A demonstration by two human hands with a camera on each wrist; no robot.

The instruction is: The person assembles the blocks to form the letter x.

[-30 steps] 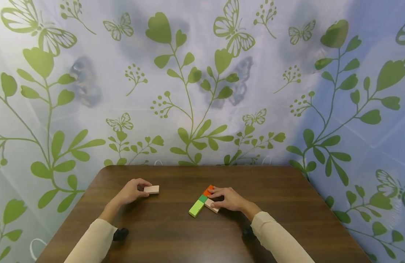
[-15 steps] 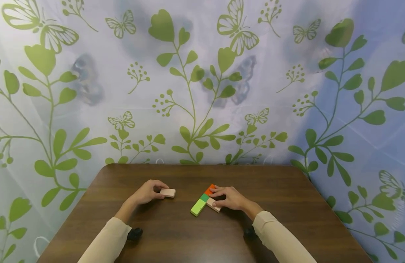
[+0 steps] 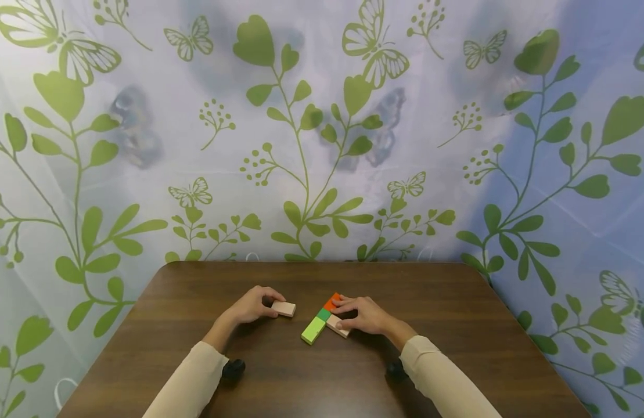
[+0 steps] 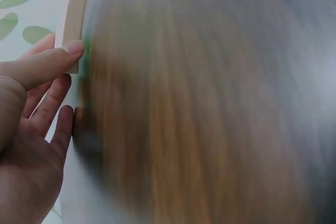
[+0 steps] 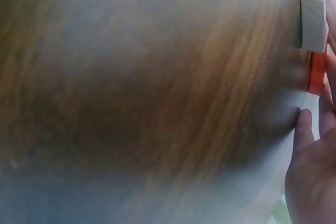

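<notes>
My left hand [image 3: 251, 305] pinches a plain wooden block [image 3: 285, 309] between thumb and fingers, left of a group of blocks; the left wrist view shows the thumb [image 4: 73, 47] across its side. In the group, an orange block [image 3: 331, 302], a green block [image 3: 324, 314] and a lime-green block [image 3: 313, 330] form a slanting line. A second plain wooden block [image 3: 337, 325] branches off at the green one. Over the group's right side, my right hand [image 3: 369, 316] rests its fingertips on the orange block, with its thumb at the second wooden block, partly covering both.
The blocks lie on a dark brown wooden table [image 3: 322, 377] with rounded far corners. Behind it hangs a pale curtain [image 3: 311, 145] printed with green leaves and butterflies. A black device [image 3: 233, 370] sits under the left cuff, and another black device [image 3: 396, 370] under the right.
My left hand has moved right with its wooden block, towards the group. My right hand and the grouped blocks have stayed in place.
</notes>
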